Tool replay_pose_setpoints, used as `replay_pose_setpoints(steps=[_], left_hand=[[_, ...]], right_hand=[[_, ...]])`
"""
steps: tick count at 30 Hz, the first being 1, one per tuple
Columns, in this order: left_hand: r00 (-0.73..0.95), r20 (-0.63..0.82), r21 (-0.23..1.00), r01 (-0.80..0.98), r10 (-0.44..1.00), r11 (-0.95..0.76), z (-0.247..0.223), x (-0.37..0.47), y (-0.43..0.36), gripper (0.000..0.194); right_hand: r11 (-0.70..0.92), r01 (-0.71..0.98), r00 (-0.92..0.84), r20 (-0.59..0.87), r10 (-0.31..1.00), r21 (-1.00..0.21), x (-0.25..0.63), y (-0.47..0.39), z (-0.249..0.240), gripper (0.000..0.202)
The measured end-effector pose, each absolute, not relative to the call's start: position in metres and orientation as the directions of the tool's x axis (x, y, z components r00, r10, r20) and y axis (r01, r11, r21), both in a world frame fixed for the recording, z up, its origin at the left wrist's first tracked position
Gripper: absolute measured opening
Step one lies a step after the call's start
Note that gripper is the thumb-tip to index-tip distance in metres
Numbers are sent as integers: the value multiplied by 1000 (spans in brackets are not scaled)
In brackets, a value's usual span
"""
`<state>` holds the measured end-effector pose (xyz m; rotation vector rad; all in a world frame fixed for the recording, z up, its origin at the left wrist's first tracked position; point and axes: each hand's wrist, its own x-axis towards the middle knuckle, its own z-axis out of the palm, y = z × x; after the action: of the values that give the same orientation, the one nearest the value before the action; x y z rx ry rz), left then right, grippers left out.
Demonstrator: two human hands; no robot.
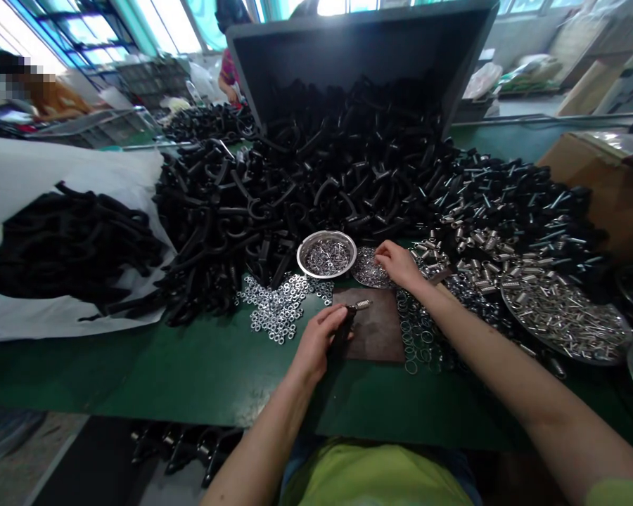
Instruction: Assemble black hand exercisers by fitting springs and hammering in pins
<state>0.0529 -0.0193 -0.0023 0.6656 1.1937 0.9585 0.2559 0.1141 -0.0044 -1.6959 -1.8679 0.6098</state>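
Observation:
My left hand (321, 341) is closed around a black plastic part (340, 339), and a metal coil spring (363, 305) sticks out from its end. Beneath that part lies a brown square plate (377, 330). My right hand (398, 263) is over a shallow dish of small metal pieces (366, 270), its fingertips pinched together among them; what they hold, if anything, is too small to make out. To the left of this dish stands a round metal bowl (302, 270) with small shiny pieces. Metal nuts (279, 309) are spread left of the plate, and thin rings (414, 344) lie along its right side.
A large tipped grey bin (342, 42) spills black plastic parts (316, 183) across the back. White sacking (74, 158) with more black parts lies left. Springs (485, 270), a tray of metal pins (570, 316) and a cardboard box (601, 179) are right. Two people are behind.

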Motion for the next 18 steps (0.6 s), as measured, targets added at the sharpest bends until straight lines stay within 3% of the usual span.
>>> replay_pose_setpoints(steps=[2,4,7,9,14,18], left_hand=[[181,-574,626,-532,798,571,2,51,-21,35],[273,-596,459,-656,755,599,5,49,-24,34],[354,-569,364,-701,742,613,9,48,-29,38],[375,-558,349,-703,740,619,11,49,-32,40],[408,-525,340,-704,747,623,13,53,-37,39],[390,-523,372,-695,758,615,14,58,-41,36]], right_hand=[[116,682,-93,71,993,-722,254,96,2,16],[102,538,-128,39,991,-837,249,70,9,19],[48,224,-151,14,988,-973,238,27,17,17],[57,134,-126,41,991,-989,231,3,19,15],[188,298,-126,157,979,-936,220,-22,20,4],[305,420,-171,255,952,-855,218,-21,23,8]])
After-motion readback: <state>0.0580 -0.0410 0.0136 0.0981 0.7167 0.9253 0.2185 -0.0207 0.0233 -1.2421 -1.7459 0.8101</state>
